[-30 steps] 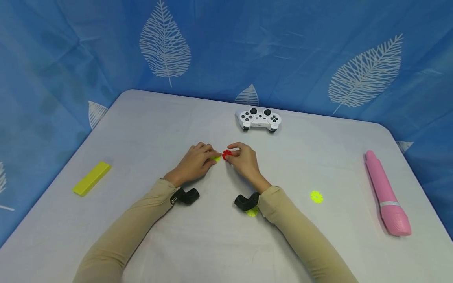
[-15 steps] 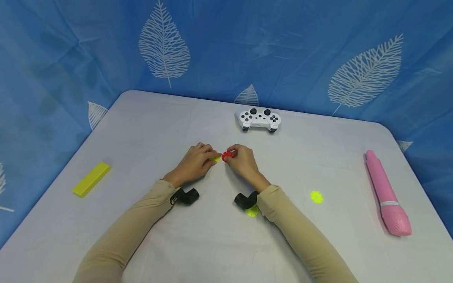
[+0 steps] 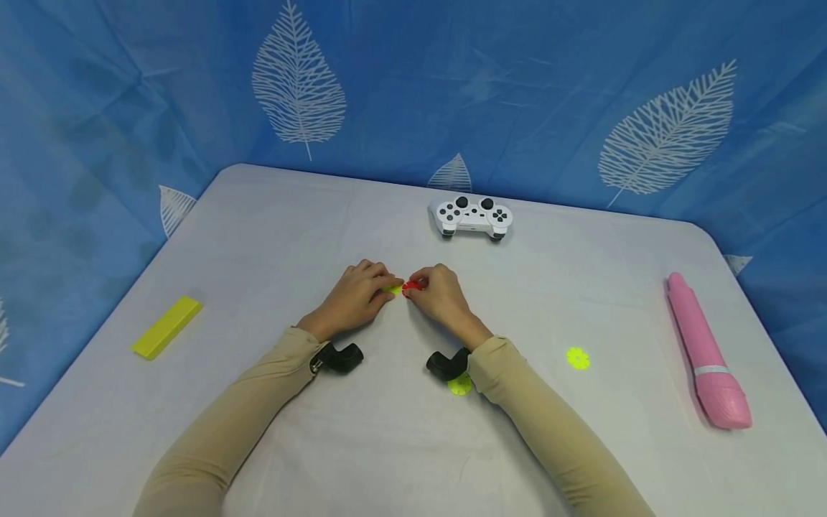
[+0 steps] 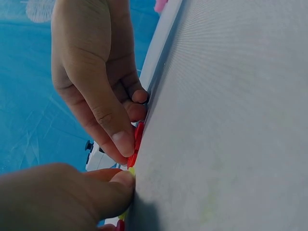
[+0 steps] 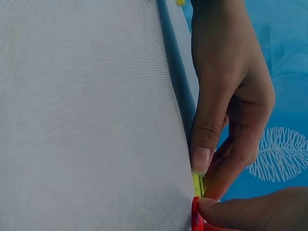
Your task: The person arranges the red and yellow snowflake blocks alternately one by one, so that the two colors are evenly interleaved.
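Near the middle of the table, my left hand (image 3: 354, 298) pinches a yellow notched plastic disc (image 3: 395, 290) between thumb and forefinger. My right hand (image 3: 446, 296) holds a red notched disc (image 3: 410, 289) by its edge, thumb on the near side. The two discs meet edge to edge; in the right wrist view the red disc (image 5: 195, 214) reaches the end of the yellow disc (image 5: 198, 184). The fingers cover much of both. At the bottom of the left wrist view, another red piece (image 4: 120, 225) shows beside my left hand, mostly hidden.
A white game controller (image 3: 474, 218) lies behind the hands. One loose yellow disc (image 3: 578, 359) is at the right, another (image 3: 460, 385) partly under the right wrist's black camera (image 3: 447, 365). A folded pink umbrella (image 3: 707, 352) lies far right, a yellow block (image 3: 167, 328) far left.
My right hand has shifted slightly left and nearer, bringing the red disc against the yellow one and tilting it flatter. My left hand has stayed in place.
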`<move>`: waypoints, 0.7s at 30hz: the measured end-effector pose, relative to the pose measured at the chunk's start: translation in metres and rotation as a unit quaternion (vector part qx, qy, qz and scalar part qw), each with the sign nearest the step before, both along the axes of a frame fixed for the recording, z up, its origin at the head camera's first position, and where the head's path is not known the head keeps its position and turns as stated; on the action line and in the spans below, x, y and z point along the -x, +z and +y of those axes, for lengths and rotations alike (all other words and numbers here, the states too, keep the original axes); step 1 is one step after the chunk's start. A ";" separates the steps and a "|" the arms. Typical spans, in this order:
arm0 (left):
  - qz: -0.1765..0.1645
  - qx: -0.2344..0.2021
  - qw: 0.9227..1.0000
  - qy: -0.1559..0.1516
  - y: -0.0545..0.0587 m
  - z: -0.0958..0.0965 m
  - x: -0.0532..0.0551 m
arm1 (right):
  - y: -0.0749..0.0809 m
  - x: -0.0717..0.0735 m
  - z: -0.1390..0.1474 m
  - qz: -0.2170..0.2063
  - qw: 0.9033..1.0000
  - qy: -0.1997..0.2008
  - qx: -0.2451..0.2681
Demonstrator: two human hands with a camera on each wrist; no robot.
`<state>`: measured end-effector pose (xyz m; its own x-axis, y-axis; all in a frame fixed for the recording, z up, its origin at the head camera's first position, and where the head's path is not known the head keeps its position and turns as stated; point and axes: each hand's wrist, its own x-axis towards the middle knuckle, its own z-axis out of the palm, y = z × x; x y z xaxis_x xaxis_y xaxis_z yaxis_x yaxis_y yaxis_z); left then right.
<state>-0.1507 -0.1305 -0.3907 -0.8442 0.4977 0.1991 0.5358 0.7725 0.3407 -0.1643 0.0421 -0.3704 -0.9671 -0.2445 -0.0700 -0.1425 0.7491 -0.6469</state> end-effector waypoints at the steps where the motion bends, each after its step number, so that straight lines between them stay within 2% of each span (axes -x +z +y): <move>1: 0.000 0.000 1.000 0.000 0.000 0.000 0.000 | 0.000 0.000 0.000 0.002 1.000 0.001 -0.001; 10: -0.001 -0.003 1.000 0.002 0.000 0.001 -0.001 | -0.003 -0.002 0.002 0.011 1.000 -0.001 0.015; 21: -0.003 -0.026 1.000 0.016 0.001 0.001 -0.003 | 0.002 -0.004 0.010 -0.023 1.000 0.007 0.018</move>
